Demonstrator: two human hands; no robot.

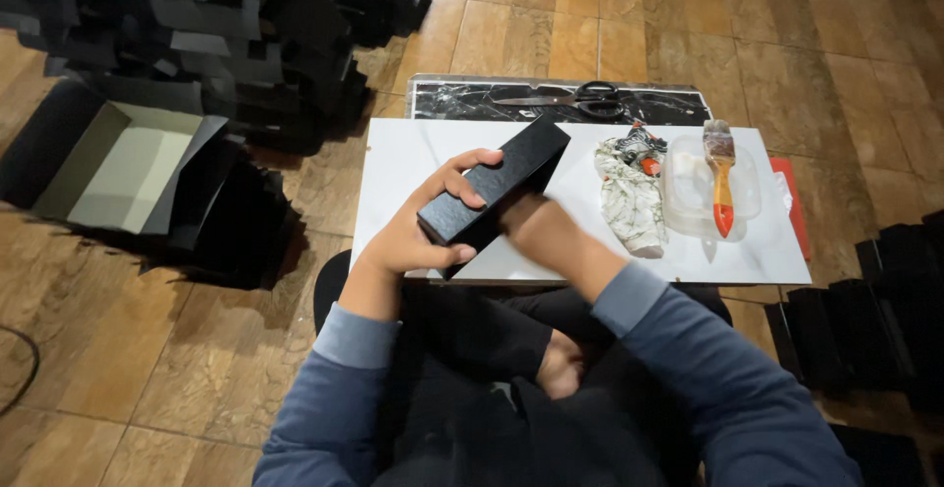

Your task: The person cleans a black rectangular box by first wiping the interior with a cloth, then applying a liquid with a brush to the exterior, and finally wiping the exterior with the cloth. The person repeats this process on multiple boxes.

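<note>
Over white board (413,168), left hand (418,227) grips black box (497,187).

The long black box (497,192) is a narrow rectangular carton with a matte, faintly textured skin, its edges crisp and its visible faces plain. It is held up off the white board, tilted on a diagonal: the far end points up and away to the right, the near end dips toward the person. The left hand (418,231) wraps it from the left side, fingers laid over the top face and the thumb beneath the lower end. The right hand (521,222) is at its underside on the right, mostly hidden behind the box and blurred, so its grip cannot be made out. The box looks closed on the faces that show.
</note>
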